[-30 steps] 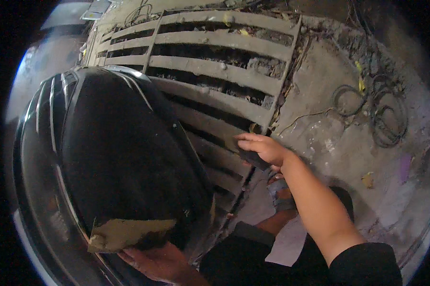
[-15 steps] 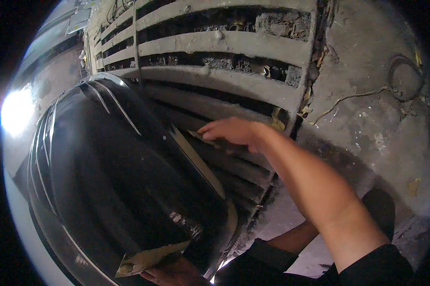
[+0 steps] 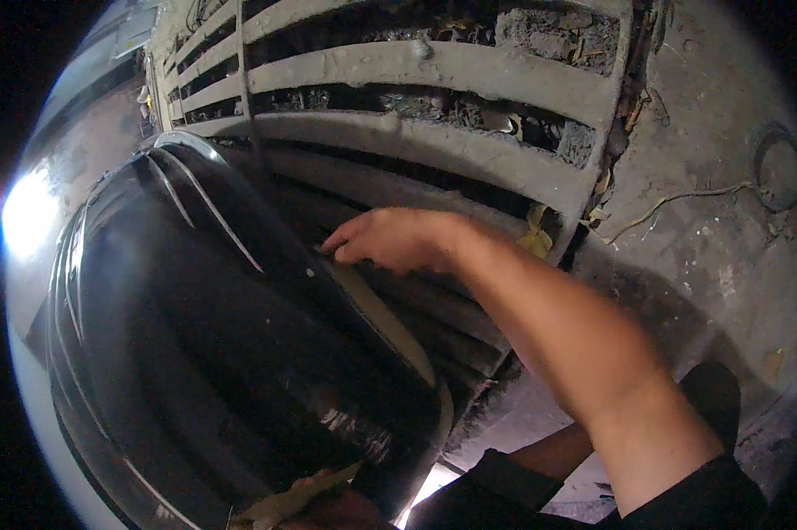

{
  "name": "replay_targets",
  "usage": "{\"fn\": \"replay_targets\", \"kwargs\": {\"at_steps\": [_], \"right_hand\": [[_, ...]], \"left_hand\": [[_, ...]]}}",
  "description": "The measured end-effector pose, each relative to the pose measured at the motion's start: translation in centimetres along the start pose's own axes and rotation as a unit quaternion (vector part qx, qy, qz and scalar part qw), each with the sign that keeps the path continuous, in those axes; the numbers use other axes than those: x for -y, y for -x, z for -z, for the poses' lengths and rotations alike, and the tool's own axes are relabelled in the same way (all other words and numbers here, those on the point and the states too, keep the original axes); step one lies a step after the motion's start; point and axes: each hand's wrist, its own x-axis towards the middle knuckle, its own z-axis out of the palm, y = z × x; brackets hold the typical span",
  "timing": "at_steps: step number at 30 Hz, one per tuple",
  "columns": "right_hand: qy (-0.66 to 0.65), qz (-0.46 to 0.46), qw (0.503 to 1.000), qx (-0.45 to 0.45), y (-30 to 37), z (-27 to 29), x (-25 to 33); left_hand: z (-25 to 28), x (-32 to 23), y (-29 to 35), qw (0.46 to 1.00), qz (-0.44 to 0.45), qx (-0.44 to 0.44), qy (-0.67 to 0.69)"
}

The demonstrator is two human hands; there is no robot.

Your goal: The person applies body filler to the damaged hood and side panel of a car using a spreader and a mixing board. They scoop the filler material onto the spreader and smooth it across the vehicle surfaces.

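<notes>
A large glossy black curved panel, which looks like a vehicle body part, lies in front of me. A tan strip runs along its right edge, its material unclear. My right hand is at the upper end of that strip, fingertips pinched at the panel's edge. A thin flat piece in those fingers is almost wholly hidden now. At the lower edge of the view, my left hand holds a flat tan piece over the panel, partly cut off by the frame.
Under and beyond the panel is a floor grate with long bars and debris in its gaps. Dusty concrete lies to the right, with a thin cord and a dark ring. A dark shoe stands at lower right.
My right hand has moved left and slightly up along the panel's edge. My left hand and its flat tan piece have dropped lower, partly out of view.
</notes>
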Motion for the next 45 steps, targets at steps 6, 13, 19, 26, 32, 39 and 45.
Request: {"fn": "replay_targets", "kwargs": {"at_steps": [6, 13, 19, 26, 32, 39, 45], "right_hand": [[0.055, 0.066, 0.996, 0.032, 1.3, -0.7, -1.7], [0.005, 0.029, 1.000, -0.008, -2.8, 1.6, -2.0], [0.071, 0.109, 0.991, 0.029, -2.6, 0.8, -4.1], [-0.009, 0.056, 0.998, -0.003, -3.6, 1.8, -3.0], [0.097, 0.096, 0.990, 0.035, -1.5, 1.8, -3.8], [-0.184, 0.310, 0.933, 0.011, 10.8, -5.0, -1.7], [-0.072, 0.405, 0.911, -0.026, 13.9, -9.4, -2.9]], "left_hand": [[-0.3, -0.9, -0.7, 0.999, 0.028, 0.007, 0.019], [-0.3, -1.3, -1.2, 0.998, 0.041, 0.012, 0.046], [-0.5, -1.8, -1.3, 0.997, 0.054, 0.013, 0.051], [-0.1, -2.0, -1.5, 0.995, 0.068, 0.020, 0.075], [0.0, -3.3, -1.3, 0.981, 0.111, 0.038, 0.151], [-0.6, -9.4, -0.2, 0.824, 0.345, 0.131, 0.431], [-0.7, -11.8, -1.6, 0.875, 0.308, 0.214, 0.305]]}}
